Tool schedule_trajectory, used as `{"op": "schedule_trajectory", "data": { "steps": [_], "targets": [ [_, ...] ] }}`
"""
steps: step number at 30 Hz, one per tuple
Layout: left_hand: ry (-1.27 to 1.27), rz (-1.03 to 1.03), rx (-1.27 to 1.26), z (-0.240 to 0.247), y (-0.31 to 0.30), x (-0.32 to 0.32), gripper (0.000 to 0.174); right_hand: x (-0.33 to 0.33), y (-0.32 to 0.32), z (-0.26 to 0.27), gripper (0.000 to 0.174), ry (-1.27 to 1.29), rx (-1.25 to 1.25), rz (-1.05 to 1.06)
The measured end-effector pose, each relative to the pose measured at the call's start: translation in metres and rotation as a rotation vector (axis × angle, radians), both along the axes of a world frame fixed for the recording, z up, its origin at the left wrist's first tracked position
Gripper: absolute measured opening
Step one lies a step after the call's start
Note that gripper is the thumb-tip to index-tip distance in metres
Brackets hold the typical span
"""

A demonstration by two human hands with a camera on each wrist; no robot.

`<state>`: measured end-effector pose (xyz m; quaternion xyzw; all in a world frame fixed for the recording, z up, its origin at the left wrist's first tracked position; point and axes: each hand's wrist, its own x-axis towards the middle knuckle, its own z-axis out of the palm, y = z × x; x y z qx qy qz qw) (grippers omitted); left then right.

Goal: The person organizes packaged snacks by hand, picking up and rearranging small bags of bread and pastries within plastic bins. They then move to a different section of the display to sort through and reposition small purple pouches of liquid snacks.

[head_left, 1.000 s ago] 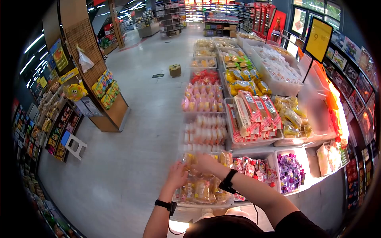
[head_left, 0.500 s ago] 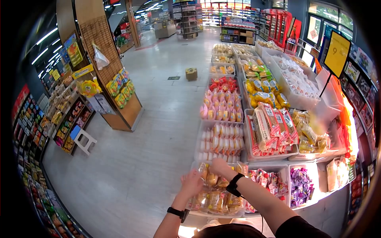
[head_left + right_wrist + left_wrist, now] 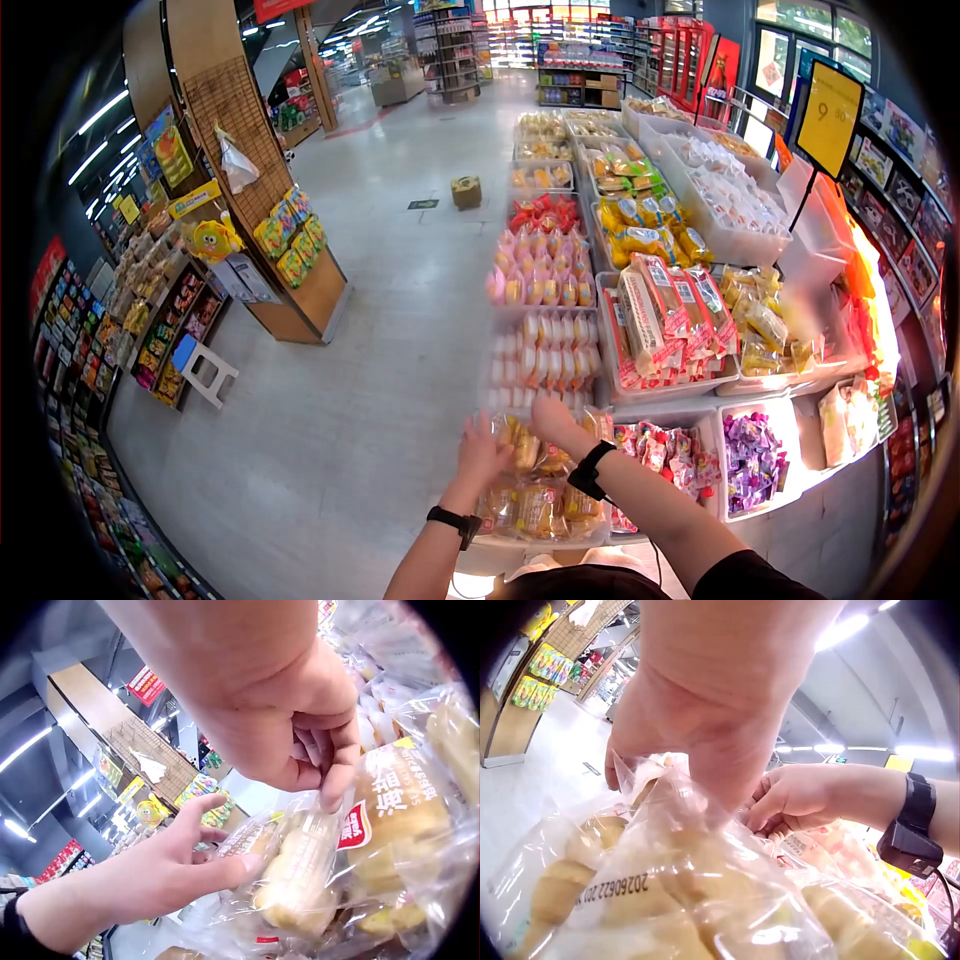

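Note:
In the head view, both hands are over the front-left plastic bin (image 3: 565, 541), which holds clear bags of bread rolls (image 3: 540, 508). My left hand (image 3: 157, 881) has its thumb against one bagged bread (image 3: 244, 846) and its other fingers curled behind it, index finger raised. My right hand (image 3: 300, 742) is bent down from above, its fingertips pinching the top edge of a neighbouring bagged bread (image 3: 300, 874). A larger bag with a red label (image 3: 394, 817) lies just beside those fingertips. Up close in the left wrist view is a date-printed bag of bread (image 3: 667, 877).
Behind the bin are rows of white-wrapped cakes (image 3: 545, 350) and pink packs (image 3: 540, 262). To the right stand red-white candy packs (image 3: 665, 455), purple sweets (image 3: 755, 455) and long boxed packs (image 3: 670, 310). A yellow price sign (image 3: 829, 118) rises at the right. Floor (image 3: 400, 400) lies left.
The head view swung right and then slightly back. Both hands stay over the bread bin; the left hand has shifted in closer to the bags at its left side.

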<state>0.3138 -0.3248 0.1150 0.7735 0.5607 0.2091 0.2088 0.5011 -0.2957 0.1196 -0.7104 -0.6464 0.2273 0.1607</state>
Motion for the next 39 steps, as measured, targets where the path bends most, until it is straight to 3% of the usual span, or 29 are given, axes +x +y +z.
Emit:
{"op": "schedule_trajectory", "data": {
  "steps": [3,6,13,16,19,21,24,26,28,31,33,36,39],
  "targets": [
    [0.078,-0.051,-0.057,-0.003,0.006,-0.002,0.095,0.003,-0.002,-0.003,0.016,-0.013,0.077,0.029],
    [0.083,-0.07,-0.204,0.009,0.012,-0.003,0.09,0.017,-0.007,0.01,0.012,0.053,0.135,0.05],
    [0.036,-0.061,-0.234,-0.001,0.007,-0.006,0.084,0.039,-0.019,0.014,0.007,0.418,0.183,-0.006],
    [0.125,-0.05,-0.298,-0.001,0.007,-0.002,0.081,0.039,-0.016,0.001,0.011,0.291,0.187,-0.014],
    [0.203,-0.024,-0.342,0.012,0.0,0.004,0.078,0.038,-0.016,-0.01,0.025,-0.04,0.296,0.115],
    [0.24,-0.04,-0.319,0.015,-0.003,0.006,0.078,0.041,-0.03,0.005,0.034,0.013,0.283,0.071],
    [0.31,-0.064,-0.192,0.023,-0.006,0.002,0.073,0.058,-0.076,0.069,0.037,0.264,0.15,0.03],
    [0.284,-0.096,-0.127,0.028,-0.011,-0.008,0.07,0.085,-0.117,0.106,0.037,0.513,0.059,0.086],
    [0.167,-0.126,-0.111,0.044,-0.02,-0.016,0.067,0.113,-0.167,0.125,0.035,0.576,0.095,0.053],
    [-0.057,-0.243,0.055,0.066,-0.046,-0.032,0.061,0.163,-0.238,0.105,0.032,0.526,0.107,-0.097],
    [-0.07,-0.25,0.162,0.077,-0.072,-0.034,0.057,0.193,-0.293,0.089,0.031,0.495,0.102,-0.253],
    [-0.26,-0.185,-0.03,0.074,-0.102,-0.032,0.052,0.228,-0.372,0.073,0.03,0.471,0.136,-0.451],
    [-0.151,-0.152,0.029,0.068,-0.14,-0.015,0.05,0.256,-0.455,0.056,0.031,0.435,-0.076,-0.728]
  ]
}}
